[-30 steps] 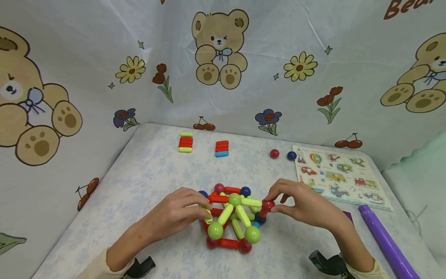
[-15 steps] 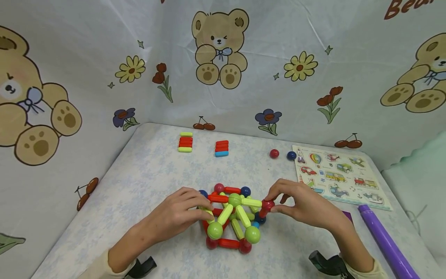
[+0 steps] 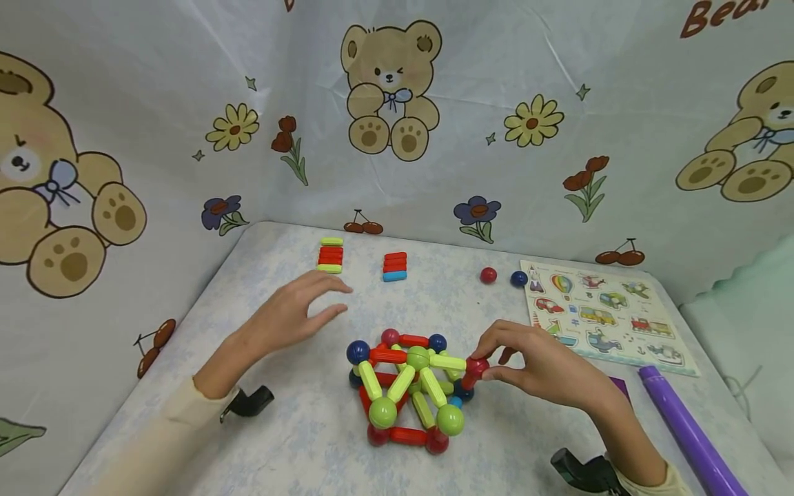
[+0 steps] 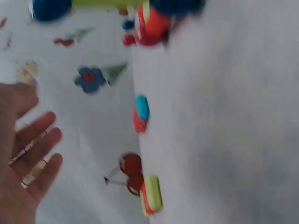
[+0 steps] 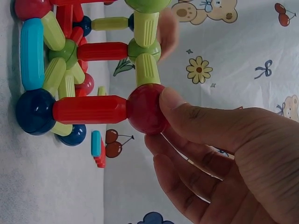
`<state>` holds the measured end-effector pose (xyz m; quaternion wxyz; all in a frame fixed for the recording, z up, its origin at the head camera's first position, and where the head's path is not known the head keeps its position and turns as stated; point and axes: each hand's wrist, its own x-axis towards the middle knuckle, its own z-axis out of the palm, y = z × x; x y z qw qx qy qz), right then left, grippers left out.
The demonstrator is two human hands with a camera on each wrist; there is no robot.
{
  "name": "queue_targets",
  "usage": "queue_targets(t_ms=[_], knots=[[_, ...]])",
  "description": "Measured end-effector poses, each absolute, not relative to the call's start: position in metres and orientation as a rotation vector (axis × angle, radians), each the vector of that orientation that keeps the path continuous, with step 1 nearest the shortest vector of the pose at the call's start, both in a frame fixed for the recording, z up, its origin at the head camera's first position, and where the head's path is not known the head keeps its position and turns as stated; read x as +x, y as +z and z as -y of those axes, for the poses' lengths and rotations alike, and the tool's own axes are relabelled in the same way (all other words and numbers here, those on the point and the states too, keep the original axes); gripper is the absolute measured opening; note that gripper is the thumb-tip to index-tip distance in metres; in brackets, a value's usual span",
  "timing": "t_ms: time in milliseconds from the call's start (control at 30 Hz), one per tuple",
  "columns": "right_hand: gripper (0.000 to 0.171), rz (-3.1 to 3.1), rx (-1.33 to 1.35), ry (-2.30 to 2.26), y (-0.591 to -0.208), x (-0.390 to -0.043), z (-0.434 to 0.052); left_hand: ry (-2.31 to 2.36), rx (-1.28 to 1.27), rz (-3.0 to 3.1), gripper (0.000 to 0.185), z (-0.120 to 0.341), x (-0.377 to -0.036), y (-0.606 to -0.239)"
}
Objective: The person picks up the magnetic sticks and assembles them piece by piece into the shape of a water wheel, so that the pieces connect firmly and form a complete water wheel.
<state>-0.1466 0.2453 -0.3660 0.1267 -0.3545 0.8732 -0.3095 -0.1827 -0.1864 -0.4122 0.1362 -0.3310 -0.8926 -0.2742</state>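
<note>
A structure of coloured rods and balls stands on the table, with a green ball [image 3: 418, 356] at its top middle. My right hand [image 3: 536, 362] pinches a red ball [image 5: 147, 108] at its right corner between thumb and fingers. A red rod [image 5: 91, 109] joins that ball to a dark blue ball [image 5: 36, 112] lower down. Left of the structure, my left hand [image 3: 291, 310] hovers apart from it, fingers spread and holding nothing. A yellow-green rod [image 3: 370, 380] links the upper left blue ball [image 3: 358, 352] to a front green ball [image 3: 382, 412].
Two small groups of rods lie at the back, one with a blue rod [image 3: 394, 276]. A loose red ball [image 3: 489, 275] and a navy ball [image 3: 518, 278] sit near a picture board [image 3: 611, 317]. A purple tube [image 3: 688, 427] lies at the right edge.
My left hand has let go of the yellow-green rod at the structure's left side and moved back and left, fingers opening. The right hand still pinches the red ball.
</note>
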Motion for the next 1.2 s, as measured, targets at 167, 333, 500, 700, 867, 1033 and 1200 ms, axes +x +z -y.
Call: queue_targets(t_ms=[167,333,500,700,867,1033,1200], knots=[[0.021,-2.541,-1.024,-0.901,-0.367,-0.147,-0.246,-0.646,-0.724,2.92,0.034,0.205,-0.238,-0.427],[0.021,-2.535,-1.024,-0.908,-0.368,-0.147,-0.246,-0.521,-0.646,3.062,0.038,0.211,-0.27,-0.442],[0.021,-2.533,-1.01,-0.913,-0.367,-0.147,-0.245,-0.48,-0.618,3.104,0.04,0.21,-0.283,-0.448],[0.022,-2.538,-1.012,-0.914,-0.368,-0.147,-0.246,-0.485,-0.617,3.084,0.035,0.208,-0.286,-0.454],[0.021,-2.536,-1.03,-0.923,-0.368,-0.147,-0.247,-0.482,-0.64,3.06,0.026,0.209,-0.281,-0.459],[0.021,-2.532,-1.039,-0.925,-0.368,-0.148,-0.247,-0.567,-0.646,3.028,0.023,0.203,-0.264,-0.456],[0.02,-2.53,-1.039,-0.926,-0.369,-0.147,-0.247,-0.72,-0.74,2.852,0.026,0.186,-0.229,-0.434]])
